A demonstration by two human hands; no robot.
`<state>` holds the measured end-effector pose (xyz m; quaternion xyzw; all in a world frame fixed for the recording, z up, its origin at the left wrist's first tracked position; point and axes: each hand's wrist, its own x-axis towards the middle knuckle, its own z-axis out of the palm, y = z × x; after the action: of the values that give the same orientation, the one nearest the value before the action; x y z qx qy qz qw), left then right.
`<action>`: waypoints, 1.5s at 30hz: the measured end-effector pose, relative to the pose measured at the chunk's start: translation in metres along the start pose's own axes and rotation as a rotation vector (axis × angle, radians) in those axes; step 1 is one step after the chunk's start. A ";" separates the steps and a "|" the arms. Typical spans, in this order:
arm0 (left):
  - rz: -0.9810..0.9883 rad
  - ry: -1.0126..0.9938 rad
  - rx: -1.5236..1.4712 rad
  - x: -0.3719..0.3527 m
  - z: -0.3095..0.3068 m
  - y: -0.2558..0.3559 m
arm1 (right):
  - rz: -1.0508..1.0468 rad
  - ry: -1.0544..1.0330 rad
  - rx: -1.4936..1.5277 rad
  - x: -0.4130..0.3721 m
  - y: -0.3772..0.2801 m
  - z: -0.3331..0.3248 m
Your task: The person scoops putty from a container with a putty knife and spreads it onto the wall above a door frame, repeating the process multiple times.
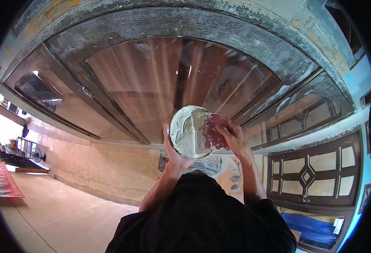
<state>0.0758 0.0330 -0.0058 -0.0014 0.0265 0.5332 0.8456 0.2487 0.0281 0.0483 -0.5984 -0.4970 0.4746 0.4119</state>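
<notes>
My left hand (pixel 175 154) is closed around the side of a round tub of white paste (pixel 184 134), holding it up in front of my chest. In my right hand (pixel 235 138) is a flat dark red scraper (pixel 216 131), pinched between thumb and fingers. Its far edge lies over the right part of the tub and touches the paste there. White smears cover part of the scraper's face. Beyond both hands stands a wide brown wooden panel (pixel 139 80) with glossy streaks and a few white marks.
A worn grey frame (pixel 160 19) arches over the panel. To the right is a dark door with pale panes (pixel 312 173), with blue cloth (pixel 307 227) below it. Printed sheets (pixel 232 175) lie beneath my hands. A fan (pixel 37 154) and a red mat (pixel 4 179) are far left.
</notes>
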 end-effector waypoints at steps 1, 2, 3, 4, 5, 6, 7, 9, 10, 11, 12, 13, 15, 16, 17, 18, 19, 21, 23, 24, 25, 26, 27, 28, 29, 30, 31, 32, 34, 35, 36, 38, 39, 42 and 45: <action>0.012 0.031 0.008 0.001 -0.003 0.001 | 0.008 -0.008 -0.035 0.001 0.002 -0.004; 0.023 0.063 0.014 0.001 -0.004 0.001 | 0.016 -0.016 -0.072 0.003 0.004 -0.007; 0.026 0.061 0.014 0.001 -0.005 0.002 | 0.014 -0.019 -0.073 0.004 0.008 -0.009; 0.023 0.028 0.004 0.000 -0.006 0.003 | -0.150 0.036 -0.116 0.004 0.015 -0.010; 0.021 -0.006 -0.007 0.000 -0.006 0.004 | -0.314 0.090 -0.158 0.003 0.018 -0.011; 0.025 -0.008 -0.007 0.000 -0.006 0.003 | -0.317 0.086 -0.160 -0.002 0.015 -0.010; 0.032 -0.015 -0.029 0.000 -0.005 0.004 | -0.342 0.123 -0.163 -0.009 0.007 -0.008; 0.040 -0.028 -0.049 0.000 -0.002 0.004 | -0.326 0.153 -0.137 -0.025 -0.011 -0.006; 0.043 -0.009 -0.032 0.001 -0.001 0.004 | -0.333 0.154 -0.138 -0.030 -0.016 -0.006; 0.044 0.011 -0.016 0.001 0.000 0.004 | -0.317 0.173 -0.153 -0.035 -0.020 -0.005; 0.044 0.006 -0.013 0.001 0.000 0.004 | -0.300 0.194 -0.168 -0.039 -0.021 -0.005; 0.029 -0.045 -0.026 0.001 0.000 0.005 | -0.399 0.226 -0.155 -0.041 -0.016 -0.005; 0.012 -0.102 -0.035 0.002 -0.003 0.005 | -0.473 0.255 -0.179 -0.048 -0.015 -0.007; 0.027 -0.051 -0.031 0.003 -0.006 0.005 | -0.541 0.281 -0.204 -0.051 -0.014 -0.009; 0.043 0.000 -0.027 0.004 -0.007 0.004 | -0.563 0.295 -0.225 -0.053 -0.012 -0.011; 0.043 -0.004 -0.025 0.004 -0.006 0.004 | -0.567 0.296 -0.224 -0.055 -0.015 -0.010; 0.066 0.020 0.005 0.004 -0.005 0.005 | -0.581 0.307 -0.211 -0.059 -0.019 -0.010; 0.087 0.045 0.037 0.002 -0.002 0.005 | -0.593 0.319 -0.197 -0.058 -0.018 -0.006; 0.041 0.007 -0.004 0.000 0.002 0.006 | -0.600 0.380 -0.355 -0.049 -0.007 0.003; 0.041 0.006 -0.003 -0.002 0.003 0.006 | -0.601 0.381 -0.354 -0.050 -0.004 0.007; 0.041 -0.027 0.001 -0.003 0.003 0.007 | -0.607 0.424 -0.333 -0.049 -0.003 0.011; 0.046 -0.061 0.004 -0.003 0.005 0.009 | -0.616 0.462 -0.312 -0.046 -0.002 0.013; 0.052 -0.061 0.004 -0.003 0.003 0.010 | -0.611 0.437 -0.352 -0.043 0.002 0.013; 0.046 -0.020 -0.011 -0.004 0.000 0.010 | -0.604 0.437 -0.352 -0.046 0.003 0.015; 0.040 0.015 -0.025 -0.003 -0.001 0.010 | -0.626 0.448 -0.300 -0.046 0.003 0.016; 0.045 0.008 -0.023 -0.003 0.000 0.011 | -0.655 0.455 -0.246 -0.043 0.001 0.018; 0.043 0.007 -0.015 -0.005 0.000 0.011 | -0.711 0.466 -0.202 -0.041 0.008 0.016; 0.036 0.008 -0.008 -0.007 0.000 0.011 | -0.711 0.465 -0.201 -0.041 0.009 0.017; 0.021 -0.020 -0.006 -0.010 0.004 0.011 | -0.600 0.414 -0.305 -0.043 0.004 0.017; 0.009 -0.051 -0.003 -0.010 0.005 0.012 | -0.669 0.472 -0.216 -0.036 0.018 0.018; 0.015 -0.057 -0.003 -0.008 0.006 0.013 | -0.677 0.469 -0.215 -0.035 0.018 0.016; 0.047 0.028 0.012 -0.010 0.003 0.012 | -0.487 0.467 -0.115 -0.038 0.019 0.013; 0.046 0.024 0.013 -0.010 0.003 0.012 | -0.383 0.388 0.083 -0.039 0.015 0.013; 0.048 0.046 -0.020 -0.010 0.000 0.013 | -0.303 0.339 0.289 -0.040 0.018 0.016; 0.035 0.011 -0.029 -0.013 -0.003 0.013 | -0.185 0.349 0.464 -0.044 0.017 0.019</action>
<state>0.0584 0.0273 -0.0081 -0.0162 0.0234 0.5481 0.8359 0.2311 -0.0175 0.0348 -0.5132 -0.3492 0.4260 0.6582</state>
